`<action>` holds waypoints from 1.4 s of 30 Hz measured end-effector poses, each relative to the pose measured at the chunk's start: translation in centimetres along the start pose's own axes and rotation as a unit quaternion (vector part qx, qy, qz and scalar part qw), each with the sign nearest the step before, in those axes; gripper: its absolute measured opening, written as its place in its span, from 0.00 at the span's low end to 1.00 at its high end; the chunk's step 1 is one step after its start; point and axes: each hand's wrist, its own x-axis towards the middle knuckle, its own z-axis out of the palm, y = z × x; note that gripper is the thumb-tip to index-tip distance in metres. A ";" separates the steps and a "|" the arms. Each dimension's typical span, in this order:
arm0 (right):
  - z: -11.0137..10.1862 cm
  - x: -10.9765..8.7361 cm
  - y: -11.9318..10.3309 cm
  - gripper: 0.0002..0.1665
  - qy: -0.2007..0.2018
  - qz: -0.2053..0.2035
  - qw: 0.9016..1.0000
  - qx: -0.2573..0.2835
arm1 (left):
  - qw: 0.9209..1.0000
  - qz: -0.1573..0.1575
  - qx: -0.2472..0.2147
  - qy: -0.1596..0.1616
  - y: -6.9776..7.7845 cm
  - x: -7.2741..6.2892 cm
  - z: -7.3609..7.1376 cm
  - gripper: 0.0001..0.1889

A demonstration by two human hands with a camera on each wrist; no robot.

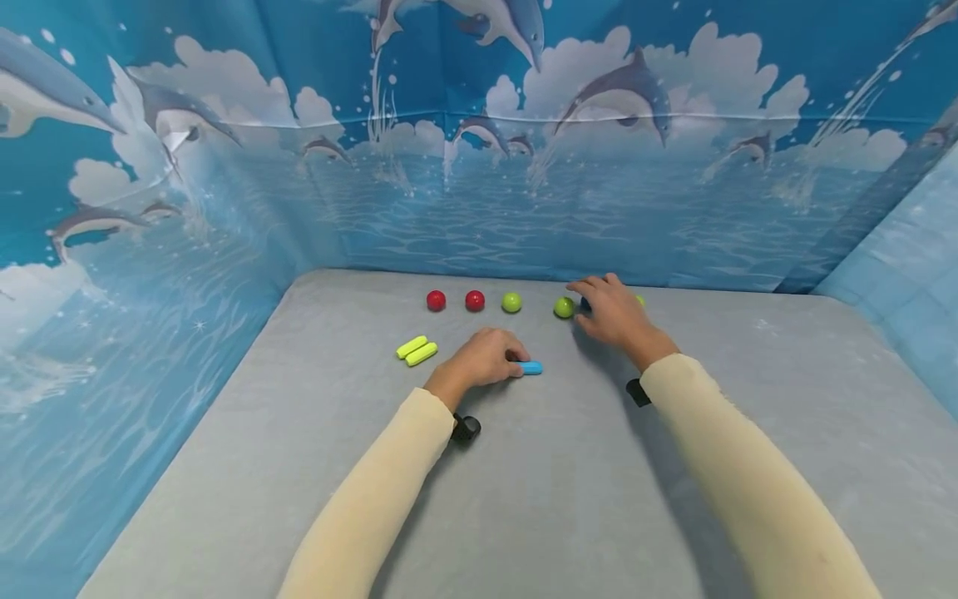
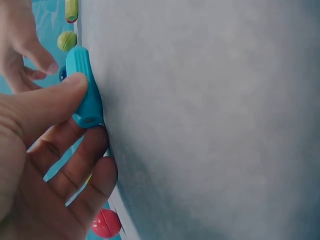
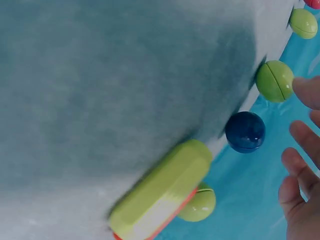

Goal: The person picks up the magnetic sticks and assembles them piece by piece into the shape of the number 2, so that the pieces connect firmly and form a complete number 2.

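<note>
My left hand (image 1: 486, 356) pinches a short blue ridged stick (image 1: 531, 368) between thumb and fingers, at or just above the table. In the left wrist view the stick (image 2: 86, 90) shows a grooved side and a small hole in its end. Farther back, my right hand (image 1: 615, 314) reaches over a dark blue ball (image 3: 245, 132), its fingers loosely bent and apart from it. A green ball (image 3: 275, 81) lies by the right thumb; whether they touch I cannot tell. Beyond the blue ball, a yellow-green stick with a red edge (image 3: 162, 192) partly hides another green ball (image 3: 200, 205).
Two yellow sticks (image 1: 417, 350) lie side by side left of my left hand. Two red balls (image 1: 475, 301) and a green ball (image 1: 511, 302) continue the row at the back of the grey table (image 1: 539, 499). A dolphin-print curtain (image 1: 479, 208) rises behind.
</note>
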 end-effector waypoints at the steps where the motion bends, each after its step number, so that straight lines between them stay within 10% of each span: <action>1: 0.0 0.1 0.0 0.31 -0.003 -0.003 1.000 -0.012 | 1.000 0.003 -0.001 -0.001 0.1 0.0 0.0 0.10; 27: 1.8 1.3 -1.1 0.22 -0.052 0.001 0.997 0.063 | 1.000 0.000 -0.013 0.006 -0.1 0.0 0.3 0.08; 42: -0.2 -2.0 -0.5 0.25 -0.045 -0.013 0.979 0.201 | 1.000 0.002 -0.021 0.007 0.1 0.0 0.3 0.07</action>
